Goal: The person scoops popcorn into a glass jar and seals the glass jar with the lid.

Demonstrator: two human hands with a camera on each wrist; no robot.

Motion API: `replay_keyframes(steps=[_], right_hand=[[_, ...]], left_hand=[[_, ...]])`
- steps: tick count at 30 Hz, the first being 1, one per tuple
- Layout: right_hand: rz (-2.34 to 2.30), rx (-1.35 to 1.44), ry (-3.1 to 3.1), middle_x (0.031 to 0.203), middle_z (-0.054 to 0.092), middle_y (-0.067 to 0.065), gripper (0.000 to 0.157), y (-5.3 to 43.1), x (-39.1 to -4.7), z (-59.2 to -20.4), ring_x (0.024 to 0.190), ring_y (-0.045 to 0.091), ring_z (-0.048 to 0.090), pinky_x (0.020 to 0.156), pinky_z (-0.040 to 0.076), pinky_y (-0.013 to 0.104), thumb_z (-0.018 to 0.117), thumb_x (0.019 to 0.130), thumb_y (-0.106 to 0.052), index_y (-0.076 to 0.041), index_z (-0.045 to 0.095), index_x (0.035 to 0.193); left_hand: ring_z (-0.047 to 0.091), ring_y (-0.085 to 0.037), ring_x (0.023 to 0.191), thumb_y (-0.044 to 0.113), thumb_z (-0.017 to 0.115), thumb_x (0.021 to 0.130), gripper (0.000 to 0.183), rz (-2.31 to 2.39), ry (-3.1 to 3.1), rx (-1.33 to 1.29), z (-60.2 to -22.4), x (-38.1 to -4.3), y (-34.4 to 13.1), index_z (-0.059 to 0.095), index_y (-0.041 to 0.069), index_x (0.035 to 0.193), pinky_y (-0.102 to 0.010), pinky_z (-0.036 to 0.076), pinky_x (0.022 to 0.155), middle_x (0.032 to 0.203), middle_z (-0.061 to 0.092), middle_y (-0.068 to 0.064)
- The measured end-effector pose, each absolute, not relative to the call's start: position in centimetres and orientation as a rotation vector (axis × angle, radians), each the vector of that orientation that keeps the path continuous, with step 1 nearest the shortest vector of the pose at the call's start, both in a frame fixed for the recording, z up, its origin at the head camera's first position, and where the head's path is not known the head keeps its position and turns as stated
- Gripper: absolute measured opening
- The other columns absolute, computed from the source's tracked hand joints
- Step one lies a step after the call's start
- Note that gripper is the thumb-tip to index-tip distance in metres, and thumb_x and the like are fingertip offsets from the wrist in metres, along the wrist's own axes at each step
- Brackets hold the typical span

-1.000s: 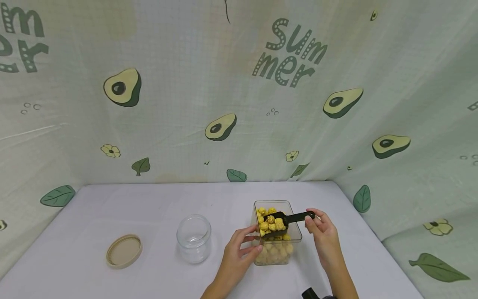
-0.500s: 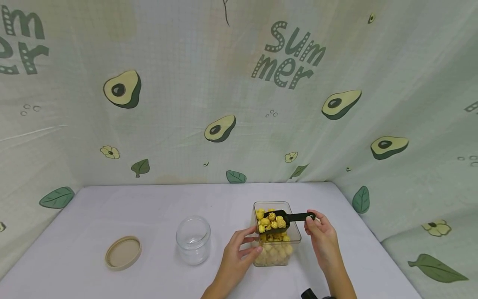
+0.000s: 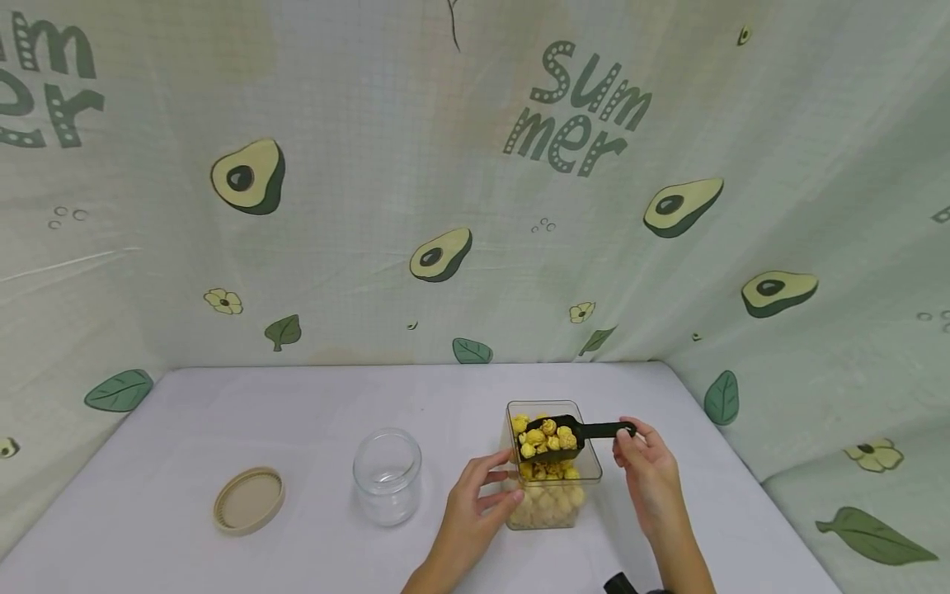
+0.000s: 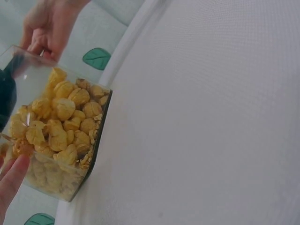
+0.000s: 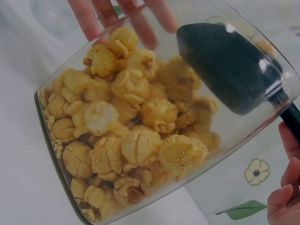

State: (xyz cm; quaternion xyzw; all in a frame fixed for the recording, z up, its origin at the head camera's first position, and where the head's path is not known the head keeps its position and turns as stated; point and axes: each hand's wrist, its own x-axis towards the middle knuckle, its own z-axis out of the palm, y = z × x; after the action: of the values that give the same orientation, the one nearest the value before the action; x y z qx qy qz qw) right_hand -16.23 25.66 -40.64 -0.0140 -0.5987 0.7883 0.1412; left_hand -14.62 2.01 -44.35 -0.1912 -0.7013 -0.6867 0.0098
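Observation:
A clear square-topped container [image 3: 590,470] holds yellow caramel popcorn [image 4: 61,122] in its lower part. My left hand [image 3: 471,511] grips it at the left side, thumb toward the front corner and fingers along the wall. With my right hand [image 3: 647,470] I pinch the handle end of a black scoop [image 3: 603,430]. The scoop's bowl, heaped with popcorn, sits level at the container's mouth in the head view. From the right wrist view, the bowl's dark underside [image 5: 220,70] shows through the clear wall, above the popcorn inside.
An uncovered clear round jar [image 3: 386,478] stands left of my left hand. Farther left, a beige round lid [image 3: 249,501] lies on the white table [image 3: 312,412]. A printed curtain [image 3: 356,165] hangs behind the table. A black object [image 3: 619,583] shows at the bottom edge by my right forearm.
The scoop has risen out of the popcorn with its load, levelled and shifted slightly right along with my right hand. My left hand has stayed at the container.

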Motion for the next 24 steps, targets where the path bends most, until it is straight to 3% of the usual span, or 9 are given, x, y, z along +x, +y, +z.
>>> replay_keyframes(steps=[24], right_hand=[[2.222,-0.193,-1.589,0.067,0.06,-0.008,0.016,24.6,-16.4,-40.0,0.066,0.005,0.049,0.064,0.042,0.016,0.055,0.092,-0.007,-0.013,0.051,0.107]], left_hand=[[0.053,-0.029,0.113,0.025,0.064,0.088,0.048,-2.145,-2.184,-0.592,-44.5,-14.7,2.1,0.048,0.014,0.132,-0.024,0.051,0.088,0.129,0.048,-0.01]])
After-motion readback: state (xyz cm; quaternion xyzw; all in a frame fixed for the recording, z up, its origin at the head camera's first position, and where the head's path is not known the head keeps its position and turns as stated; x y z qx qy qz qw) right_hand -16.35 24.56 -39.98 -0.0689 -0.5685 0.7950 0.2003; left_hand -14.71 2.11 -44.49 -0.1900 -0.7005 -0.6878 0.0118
